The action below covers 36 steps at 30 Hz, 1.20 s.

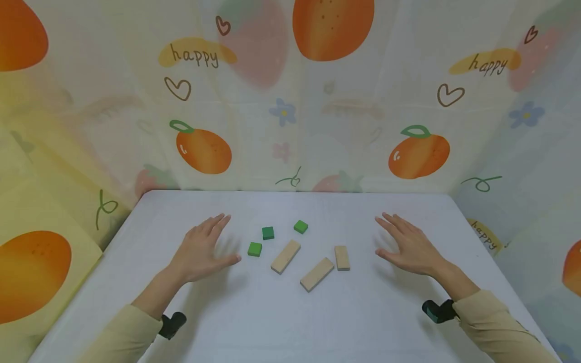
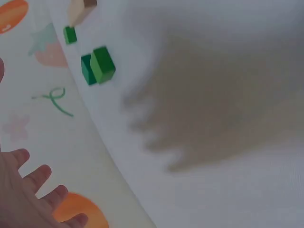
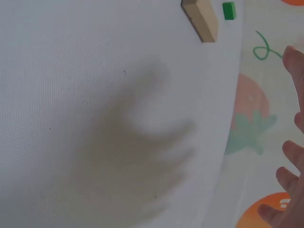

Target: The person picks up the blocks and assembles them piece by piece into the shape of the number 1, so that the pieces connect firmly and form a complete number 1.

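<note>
Printed cloth [image 1: 254, 146] with oranges, hearts and the word "happy" hangs behind the white table [image 1: 363, 322]. Both of my hands are raised above its surface, casting soft shadows on it. My left hand [image 1: 199, 252] has its fingers extended, the thumb set apart, with hold of nothing; my right hand [image 1: 410, 247] is much the same, fingers extended and likewise holding nothing. Between them lie six blocks. Nearest my left thumb is a green block [image 1: 254, 249], with a darker green block [image 1: 268, 233] just behind it and a third green block [image 1: 300, 227] farther right. Closer to me, one long wooden block [image 1: 285, 256] lies slantwise; another long wooden block [image 1: 316, 275] sits just beside the short wooden block [image 1: 342, 258], which is nearest my right hand.
</note>
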Each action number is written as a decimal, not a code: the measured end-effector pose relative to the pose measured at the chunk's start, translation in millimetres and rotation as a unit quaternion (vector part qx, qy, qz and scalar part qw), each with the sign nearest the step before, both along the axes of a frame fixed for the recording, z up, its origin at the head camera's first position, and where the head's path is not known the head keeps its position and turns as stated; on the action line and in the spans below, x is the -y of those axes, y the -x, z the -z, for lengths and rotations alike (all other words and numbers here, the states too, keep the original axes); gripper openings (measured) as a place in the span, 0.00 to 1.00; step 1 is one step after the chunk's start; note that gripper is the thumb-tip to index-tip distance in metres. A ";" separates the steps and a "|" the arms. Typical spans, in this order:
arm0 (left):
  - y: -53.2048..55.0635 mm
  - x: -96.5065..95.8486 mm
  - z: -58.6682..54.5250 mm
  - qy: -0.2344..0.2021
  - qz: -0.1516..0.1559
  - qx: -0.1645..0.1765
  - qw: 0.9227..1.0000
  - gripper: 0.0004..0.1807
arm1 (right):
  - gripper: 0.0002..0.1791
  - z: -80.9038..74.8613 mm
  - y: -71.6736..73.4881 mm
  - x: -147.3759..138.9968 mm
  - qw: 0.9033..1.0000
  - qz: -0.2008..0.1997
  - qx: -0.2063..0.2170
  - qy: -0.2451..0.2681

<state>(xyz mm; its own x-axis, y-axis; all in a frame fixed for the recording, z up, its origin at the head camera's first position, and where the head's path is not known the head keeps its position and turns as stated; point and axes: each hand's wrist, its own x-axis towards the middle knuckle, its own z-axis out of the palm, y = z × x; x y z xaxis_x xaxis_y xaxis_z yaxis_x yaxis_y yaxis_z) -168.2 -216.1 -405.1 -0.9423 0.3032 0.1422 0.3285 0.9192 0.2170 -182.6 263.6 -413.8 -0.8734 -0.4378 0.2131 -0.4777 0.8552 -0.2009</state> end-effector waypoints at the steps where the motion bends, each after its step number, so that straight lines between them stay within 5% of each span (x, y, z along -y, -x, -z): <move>1: -0.6 -3.7 2.0 -0.009 0.000 0.000 1.000 0.52 | 0.39 0.8 0.2 0.4 1.000 -0.001 0.000 0.001; 19: -14.4 -81.5 21.3 -0.124 0.032 0.021 0.992 0.49 | 0.38 13.9 5.4 11.3 0.997 -0.059 0.002 0.042; 36: -26.1 -145.1 42.5 -0.113 0.102 0.076 0.985 0.40 | 0.36 23.2 6.1 22.0 0.995 -0.076 0.034 0.059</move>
